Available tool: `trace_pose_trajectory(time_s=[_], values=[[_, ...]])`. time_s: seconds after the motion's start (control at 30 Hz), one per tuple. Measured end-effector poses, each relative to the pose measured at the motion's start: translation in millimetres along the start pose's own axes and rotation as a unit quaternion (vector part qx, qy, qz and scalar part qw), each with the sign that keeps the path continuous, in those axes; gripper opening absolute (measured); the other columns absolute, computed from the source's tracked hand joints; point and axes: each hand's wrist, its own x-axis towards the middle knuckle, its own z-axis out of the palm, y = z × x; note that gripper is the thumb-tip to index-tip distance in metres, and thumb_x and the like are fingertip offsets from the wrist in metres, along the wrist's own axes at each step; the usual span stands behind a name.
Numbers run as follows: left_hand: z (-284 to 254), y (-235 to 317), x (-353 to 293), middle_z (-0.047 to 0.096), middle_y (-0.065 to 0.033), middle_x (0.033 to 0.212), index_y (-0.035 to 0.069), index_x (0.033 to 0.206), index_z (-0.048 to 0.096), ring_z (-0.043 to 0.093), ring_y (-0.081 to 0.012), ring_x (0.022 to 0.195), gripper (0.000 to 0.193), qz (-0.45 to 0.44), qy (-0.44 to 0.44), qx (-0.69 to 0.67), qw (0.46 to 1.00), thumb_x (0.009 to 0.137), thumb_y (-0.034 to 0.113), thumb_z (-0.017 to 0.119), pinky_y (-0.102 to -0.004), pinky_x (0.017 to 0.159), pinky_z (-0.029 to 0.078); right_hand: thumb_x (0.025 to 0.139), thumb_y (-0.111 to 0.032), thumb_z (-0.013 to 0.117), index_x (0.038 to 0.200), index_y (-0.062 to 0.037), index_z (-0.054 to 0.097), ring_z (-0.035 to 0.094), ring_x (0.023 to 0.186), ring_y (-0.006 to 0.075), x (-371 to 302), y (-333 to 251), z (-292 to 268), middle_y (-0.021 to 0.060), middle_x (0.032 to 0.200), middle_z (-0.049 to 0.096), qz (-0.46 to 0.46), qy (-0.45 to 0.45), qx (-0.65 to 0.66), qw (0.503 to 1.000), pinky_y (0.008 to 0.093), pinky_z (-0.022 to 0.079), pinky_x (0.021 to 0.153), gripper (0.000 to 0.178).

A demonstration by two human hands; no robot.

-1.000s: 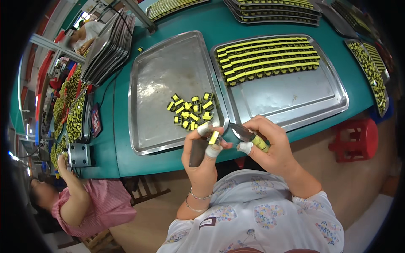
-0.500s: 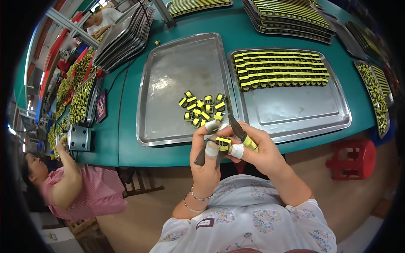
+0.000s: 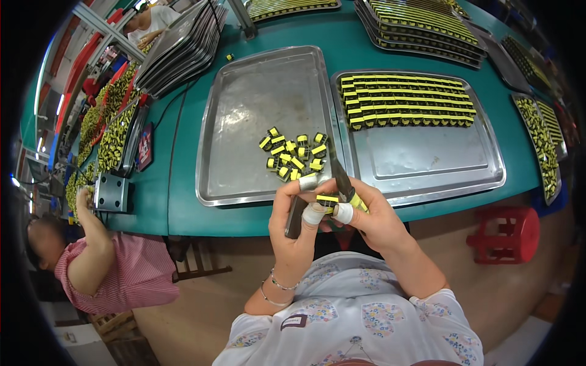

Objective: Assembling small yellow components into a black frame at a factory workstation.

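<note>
In front of my chest, above the near edge of the table, both hands meet around a small black-and-yellow transformer [image 3: 328,202]. My left hand [image 3: 292,215] pinches it with taped fingertips, and a dark flat handle-like piece [image 3: 295,217] lies across that palm. My right hand [image 3: 379,221], its thumb also taped, grips a dark pointed tool [image 3: 343,182] with a yellow grip; that thumb presses at the transformer's side. Just beyond my fingers, a loose heap of similar transformers [image 3: 296,157] lies in the near right part of a metal tray [image 3: 244,91].
A second metal tray [image 3: 427,168] on the right holds tidy rows of transformers [image 3: 406,100]. Stacked full trays [image 3: 421,30] stand at the back, empty-looking stacked trays [image 3: 180,52] at the far left. A co-worker [image 3: 116,268] sits at left; a red stool [image 3: 503,235] stands at right.
The transformer has turned in my fingers, with its yellow top strip and dark side now showing. My left thumb and the right-hand tool have shifted slightly. The heap looks unchanged.
</note>
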Motion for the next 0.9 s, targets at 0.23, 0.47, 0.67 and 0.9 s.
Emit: trace_pose_trajectory(time_s=[0.23,0.47,0.67,0.9], values=[[-15.7,-9.4,11.9,0.055,-0.0096,0.094,-0.001,0.12,0.045,0.053,-0.0144,0.08,0.05,-0.044,-0.001,-0.389,0.92,0.095,0.043,0.049,-0.0248,0.064,0.048,0.085,-0.015,0.068,0.117,-0.0006,0.049,0.058,0.08,0.011,-5.9,-1.3,1.6,0.0065,0.097,0.061,-0.043,0.043,-0.073,0.995,0.0244,0.049,0.071,0.04],[2.4,-0.4,17.8,0.043,-0.0197,0.136,0.002,0.134,0.035,0.04,-0.0313,0.129,0.079,-0.054,0.026,-0.43,0.901,0.088,0.066,0.042,-0.0438,0.11,0.029,0.079,0.002,0.067,0.106,0.0009,0.058,0.058,0.093,0.0144,-0.2,3.0,8.5,0.009,0.107,0.058,-0.186,0.038,-0.261,0.946,0.0273,0.048,0.08,0.028],[9.8,2.9,14.2,0.032,-0.022,0.146,0.001,0.138,0.029,0.032,-0.0324,0.136,0.09,-0.031,0.013,-0.349,0.937,0.085,0.074,0.033,-0.0427,0.113,0.023,0.073,0.006,0.066,0.102,-0.0011,0.064,0.061,0.082,0.0186,-0.6,2.9,14.8,0.0115,0.098,0.06,-0.27,0.07,-0.425,0.861,0.0269,0.048,0.072,0.03],[9.2,1.0,14.8,0.026,-0.0211,0.15,0.0,0.142,0.023,0.026,-0.0306,0.139,0.101,-0.035,0.004,-0.269,0.963,0.08,0.079,0.036,-0.0418,0.115,0.018,0.061,0.009,0.064,0.105,-0.0066,0.064,0.062,0.081,0.0287,-4.4,-6.3,18.1,0.012,0.1,0.06,-0.241,0.052,-0.48,0.842,0.0333,0.051,0.069,0.046]])
